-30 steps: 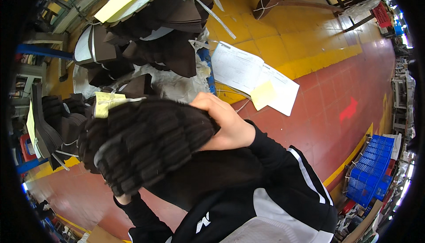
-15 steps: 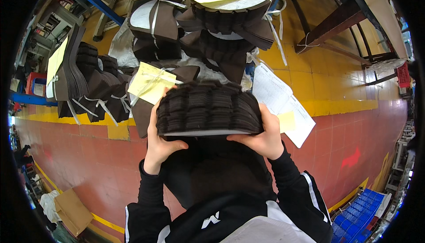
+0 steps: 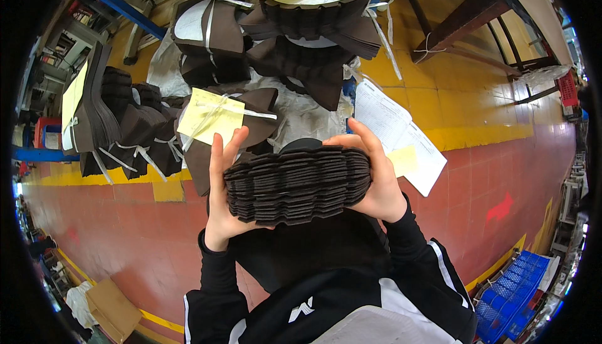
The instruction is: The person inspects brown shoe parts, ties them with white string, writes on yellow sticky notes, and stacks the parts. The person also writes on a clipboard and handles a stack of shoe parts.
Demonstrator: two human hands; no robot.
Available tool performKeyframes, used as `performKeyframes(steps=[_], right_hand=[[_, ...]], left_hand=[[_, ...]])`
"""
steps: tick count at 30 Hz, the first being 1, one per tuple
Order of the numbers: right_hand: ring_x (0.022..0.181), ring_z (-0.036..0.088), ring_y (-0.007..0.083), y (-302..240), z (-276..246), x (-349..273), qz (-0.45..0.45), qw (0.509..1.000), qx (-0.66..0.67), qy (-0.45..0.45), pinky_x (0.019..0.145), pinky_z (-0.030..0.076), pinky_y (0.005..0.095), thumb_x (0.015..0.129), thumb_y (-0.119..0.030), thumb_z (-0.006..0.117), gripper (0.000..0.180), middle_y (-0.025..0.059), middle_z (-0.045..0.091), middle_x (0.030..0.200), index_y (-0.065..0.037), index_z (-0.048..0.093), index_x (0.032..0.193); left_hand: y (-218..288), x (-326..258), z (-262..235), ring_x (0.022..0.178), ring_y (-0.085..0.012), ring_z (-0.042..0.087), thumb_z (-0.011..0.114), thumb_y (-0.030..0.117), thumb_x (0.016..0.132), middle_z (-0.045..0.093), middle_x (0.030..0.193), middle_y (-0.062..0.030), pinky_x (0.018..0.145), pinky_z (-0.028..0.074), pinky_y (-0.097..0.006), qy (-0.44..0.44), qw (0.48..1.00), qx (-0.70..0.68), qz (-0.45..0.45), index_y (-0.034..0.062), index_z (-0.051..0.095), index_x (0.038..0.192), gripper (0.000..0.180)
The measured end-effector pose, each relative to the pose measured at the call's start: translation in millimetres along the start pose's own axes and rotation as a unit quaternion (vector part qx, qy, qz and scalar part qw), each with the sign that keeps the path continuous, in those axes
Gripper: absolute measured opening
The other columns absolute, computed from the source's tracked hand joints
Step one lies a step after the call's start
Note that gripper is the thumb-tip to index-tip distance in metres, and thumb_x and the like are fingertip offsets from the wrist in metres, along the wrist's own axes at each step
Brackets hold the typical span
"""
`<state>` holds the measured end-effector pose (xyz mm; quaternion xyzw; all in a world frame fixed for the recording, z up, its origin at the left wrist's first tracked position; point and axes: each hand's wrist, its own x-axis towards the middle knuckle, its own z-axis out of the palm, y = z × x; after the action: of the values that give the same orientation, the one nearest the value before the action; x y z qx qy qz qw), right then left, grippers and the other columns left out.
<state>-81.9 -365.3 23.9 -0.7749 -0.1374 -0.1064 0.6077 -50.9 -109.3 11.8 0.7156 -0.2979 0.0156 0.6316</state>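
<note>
A thick stack of dark brown cut pieces [image 3: 298, 184], their layered wavy edges showing, is held up over my lap. My left hand [image 3: 222, 200] presses on its left end, fingers pointing up and the thumb below, partly hidden by the stack. At the right end, my right hand [image 3: 379, 187] clasps it, with the thumb hidden behind the pieces. Just beyond lies a tied bundle of similar brown pieces [image 3: 260, 101], with a yellow paper slip [image 3: 211, 116] under its white tie. White printed sheets [image 3: 389, 125] with a small yellow note [image 3: 403, 160] lie beyond my right hand.
More tied brown bundles stand at the far middle [image 3: 216, 37] and far left [image 3: 94, 109], on and around crumpled plastic sheeting [image 3: 301, 118]. A dark red table leg [image 3: 464, 24] rises at the far right. Blue mesh crates [image 3: 514, 294] sit near right, a cardboard box [image 3: 113, 309] near left.
The stack has tipped and come slightly lower, so its layered edges face up and the pale bottom sheet is out of sight. My fingers have shifted on its ends, the left ones now raised.
</note>
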Motion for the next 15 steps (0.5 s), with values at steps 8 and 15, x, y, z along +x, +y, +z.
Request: performKeyframes(steps=[8, 15], right_hand=[[0.098, 0.067, 0.0235, -2.2, -12.0, -4.7, 0.04, 0.998, -0.031, -0.03, 0.086, 0.052, 0.0323, 0.064, -0.009, 0.088, 0.066, 0.0136, 0.067, 0.108, 0.0, 0.056, 0.121], [0.093, 0.066, 0.0169, 2.4, -12.6, -11.8, 0.128, 0.991, 0.049, 0.0, 0.085, 0.051, 0.0302, 0.058, -0.004, 0.089, 0.066, 0.0092, 0.069, 0.102, 0.002, 0.058, 0.116]], left_hand=[[6.3, 14.6, 7.0, 0.134, -0.0339, 0.039, 0.094, 0.017, 0.046, 0.041, 0.144, -0.0208, 0.111, 0.031, -0.043, 0.025, 1.0, -0.002, 0.003, 0.0046, 0.034, 0.144, 0.115], [22.4, 19.3, -1.3, 0.114, -0.0284, 0.061, 0.09, 0.013, 0.056, 0.061, 0.124, -0.0158, 0.097, 0.047, -0.036, -0.018, 0.995, 0.034, -0.097, 0.0004, 0.047, 0.134, 0.09]])
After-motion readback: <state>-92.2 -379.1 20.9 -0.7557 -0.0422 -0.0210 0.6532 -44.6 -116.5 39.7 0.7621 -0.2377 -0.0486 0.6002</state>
